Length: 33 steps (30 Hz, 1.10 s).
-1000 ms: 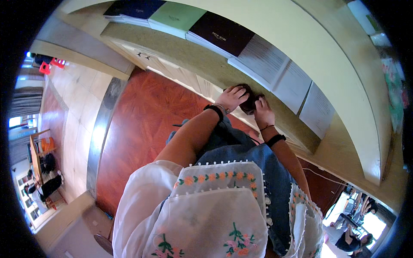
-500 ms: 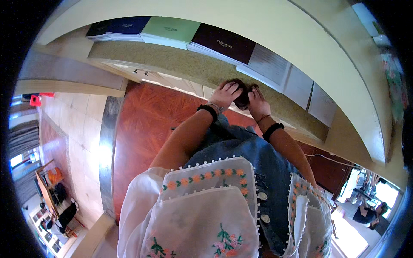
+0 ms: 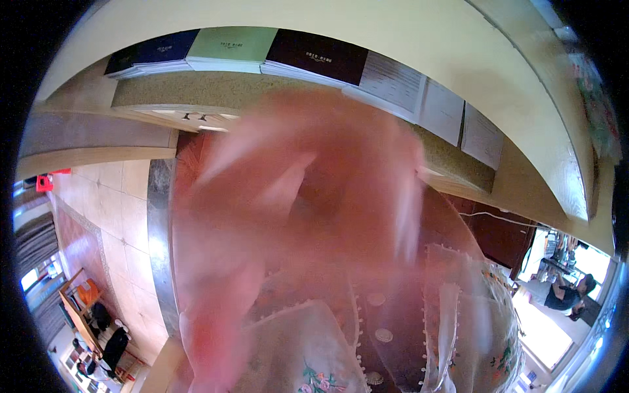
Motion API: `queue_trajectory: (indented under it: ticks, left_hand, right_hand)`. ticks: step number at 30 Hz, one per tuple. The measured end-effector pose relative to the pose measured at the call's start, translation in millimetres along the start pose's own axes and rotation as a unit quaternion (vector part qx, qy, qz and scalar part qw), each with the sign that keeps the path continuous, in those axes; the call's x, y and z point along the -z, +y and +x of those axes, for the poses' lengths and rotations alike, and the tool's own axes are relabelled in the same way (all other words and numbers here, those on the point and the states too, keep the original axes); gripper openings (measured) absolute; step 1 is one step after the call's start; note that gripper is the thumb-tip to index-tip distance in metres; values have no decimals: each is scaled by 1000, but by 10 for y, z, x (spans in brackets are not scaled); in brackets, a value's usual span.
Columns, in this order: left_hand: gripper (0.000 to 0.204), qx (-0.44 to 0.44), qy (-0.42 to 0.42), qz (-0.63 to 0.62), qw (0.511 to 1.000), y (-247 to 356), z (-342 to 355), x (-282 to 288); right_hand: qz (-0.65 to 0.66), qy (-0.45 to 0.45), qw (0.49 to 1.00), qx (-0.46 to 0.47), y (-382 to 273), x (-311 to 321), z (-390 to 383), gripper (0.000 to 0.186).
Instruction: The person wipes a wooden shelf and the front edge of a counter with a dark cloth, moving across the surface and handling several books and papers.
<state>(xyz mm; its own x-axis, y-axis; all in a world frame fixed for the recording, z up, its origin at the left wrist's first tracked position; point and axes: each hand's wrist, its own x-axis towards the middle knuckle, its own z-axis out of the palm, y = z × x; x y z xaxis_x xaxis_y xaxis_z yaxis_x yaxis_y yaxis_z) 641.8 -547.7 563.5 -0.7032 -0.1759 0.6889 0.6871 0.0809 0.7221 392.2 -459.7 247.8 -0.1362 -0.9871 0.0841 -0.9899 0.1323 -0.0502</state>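
Note:
A large smear of bare skin point(image 3: 341, 137) fills the middle of the picture, very close and blurred by motion. My right forearm point(image 3: 452, 219) rises into it from the lower right. My left hand cannot be told apart from my right within the blur, and the fingers of both are lost. Whether either holds anything is hidden. Behind the smear runs a speckled, tan ledge point(image 3: 190, 89). Along it lie stacked booklets: a dark blue stack point(image 3: 165, 47), a green one point(image 3: 234, 44), a dark maroon one point(image 3: 321, 56) and pale printed sheets point(image 3: 392, 82).
A pale curved panel point(image 3: 419, 26) overhangs the ledge. Left of me, a grey threshold strip point(image 3: 161, 229) borders beige floor tiles point(image 3: 124, 216). A white cable point(image 3: 495, 218) hangs at the right. Other people point(image 3: 567, 291) are far off, at the right and lower left.
Both hands were at the ledge, fingers around a small, dark brown, rounded thing. Now skin blurs up close, and that thing is no longer visible. The view has shifted slightly.

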Motion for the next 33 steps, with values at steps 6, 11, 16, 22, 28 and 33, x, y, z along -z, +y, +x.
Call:
queue_trajectory:
  ticks: [6,11,16,22,28,33]
  left_hand:
    - [39,-18,-45,-259,965,317,76,-336]
    - [39,-16,-24,-263,964,416,127,-557]
    - [38,-12,-12,-272,962,445,248,-680]
    - [38,-5,-4,-276,961,333,361,-819]
    - [37,2,-9,-283,959,230,484,-938]
    - [36,12,-6,-280,960,131,568,-1057]
  right_hand:
    - [29,-35,999,17,-2,129,24,34]
    - [29,-56,997,52,29,154,52,29]
    - [13,-88,995,47,62,111,22,40]
    - [29,-26,996,83,122,99,56,29]
    - [32,-9,995,93,185,3,-4,29]
    - [37,-96,992,76,209,29,-38,29]
